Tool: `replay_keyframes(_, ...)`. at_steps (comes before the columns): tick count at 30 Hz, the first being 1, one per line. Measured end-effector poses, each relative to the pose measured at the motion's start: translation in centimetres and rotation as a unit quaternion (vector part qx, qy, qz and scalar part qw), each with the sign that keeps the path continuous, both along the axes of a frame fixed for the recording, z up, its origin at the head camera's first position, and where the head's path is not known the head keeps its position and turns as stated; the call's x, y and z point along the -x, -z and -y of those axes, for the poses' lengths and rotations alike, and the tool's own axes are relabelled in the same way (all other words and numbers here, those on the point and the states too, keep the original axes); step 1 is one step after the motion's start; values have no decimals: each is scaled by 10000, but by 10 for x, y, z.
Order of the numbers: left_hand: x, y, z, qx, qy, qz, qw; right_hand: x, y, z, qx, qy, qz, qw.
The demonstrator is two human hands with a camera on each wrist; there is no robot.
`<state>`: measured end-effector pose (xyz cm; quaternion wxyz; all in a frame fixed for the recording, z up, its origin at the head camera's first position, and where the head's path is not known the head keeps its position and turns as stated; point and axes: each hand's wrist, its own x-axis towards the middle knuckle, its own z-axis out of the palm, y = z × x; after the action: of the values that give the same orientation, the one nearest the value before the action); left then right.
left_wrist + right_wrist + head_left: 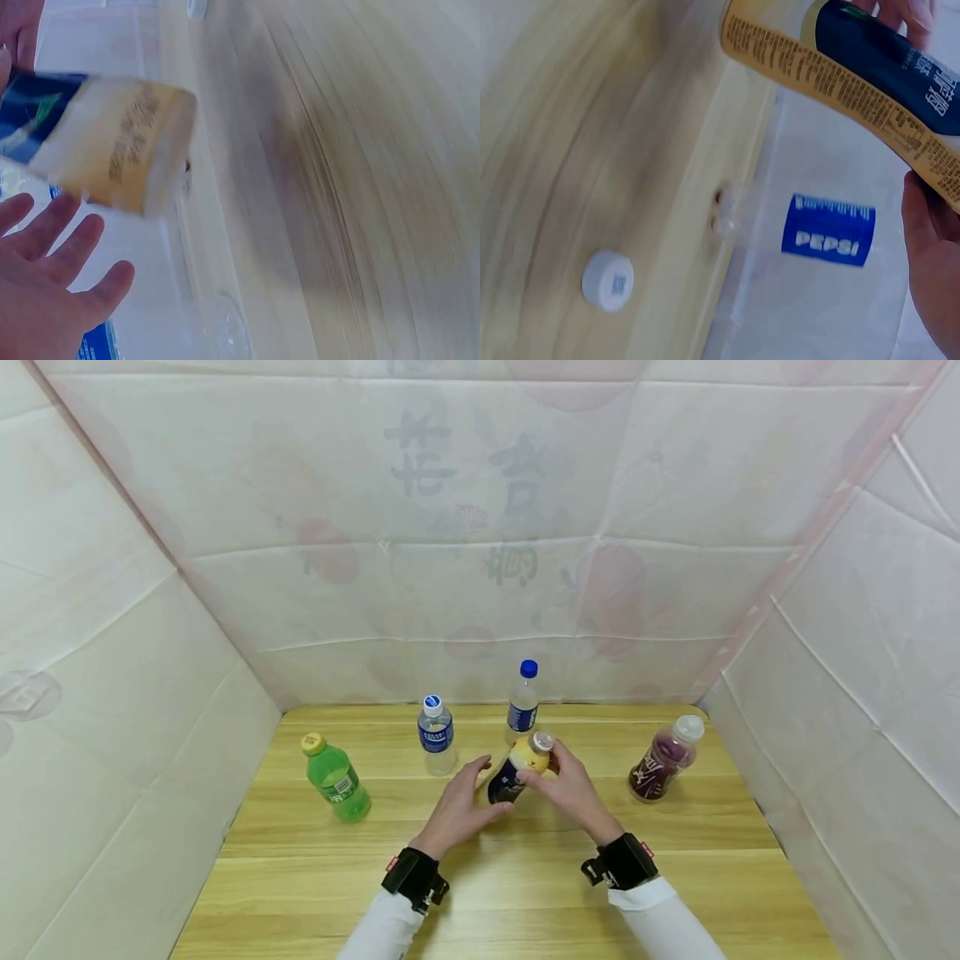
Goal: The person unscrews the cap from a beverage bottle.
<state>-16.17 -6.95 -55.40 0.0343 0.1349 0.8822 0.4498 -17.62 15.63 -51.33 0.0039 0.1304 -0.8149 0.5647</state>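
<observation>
The right hand (566, 789) has thumb and fingers curled round the shoulder of a yellow bottle (506, 785), just below its mouth, in a close hold; the left hand (459, 810) lies beside the lower body with fingers spread and thumb apart, gripping nothing, and I cannot tell whether a fingertip touches; the bottle is tilted between the two hands near the middle of the table (285, 877), its base seemingly lifted off the wood; it should handle as thin, springy plastic, hard to break but easily dented, a little slippery along the smooth label; its fill is hidden, so the weight is a guess, probably light; the stiffer shoulder looks the surest hold, with the lower body as second support; the label is yellow and cream with a dark-blue panel, over a gently waisted outline; a round white cap (607, 281) with a printed square code rests on the planks; behind stands a clear Pepsi bottle (829, 230), and left of that a clear bottle (437, 739) wrapped in blue; farther out are a translucent green bottle (337, 781) and, opposite, a purple bottle (660, 766); pale streaked wood grain runs beneath, and creased white sheeting (480, 602) rises around.
</observation>
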Motion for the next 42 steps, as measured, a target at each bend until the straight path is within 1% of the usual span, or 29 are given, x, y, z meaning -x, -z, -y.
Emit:
replay_keyframes(7, 0, 2, 16, 263, -45, -258, 9993, 6, -10, -21, 42, 389, -104, 9992)
replay_keyframes(11, 0, 4, 25, 265, -78, -387, 9989, 14, -16, -33, -59, 615, -87, 9981)
replay_keyframes(15, -1, 6, 33, 226, -116, -368, 9990, 22, -18, -44, -190, 720, -111, 9972)
replay_keyframes(17, -1, 7, 36, 217, -126, -371, 9990, 26, -19, -49, -341, 813, -150, 9960)
replay_keyframes(23, -2, 11, 41, 206, -152, -507, 9984, 37, -17, -60, -669, 1165, -307, 9905)
replay_keyframes(27, -4, 12, 44, 187, -186, -487, 9985, 44, -15, -66, -751, 1405, -469, 9861)
replay_keyframes(31, -6, 11, 46, 170, -233, -456, 9985, 49, -12, -70, -879, 1561, -484, 9826)
replay_keyframes(36, -8, 14, 49, 194, -270, -468, 9983, 55, -6, -74, -1000, 1615, -408, 9809)
replay_keyframes(42, -10, 17, 52, 137, -308, -451, 9984, 62, 2, -76, -1120, 1631, -420, 9793)
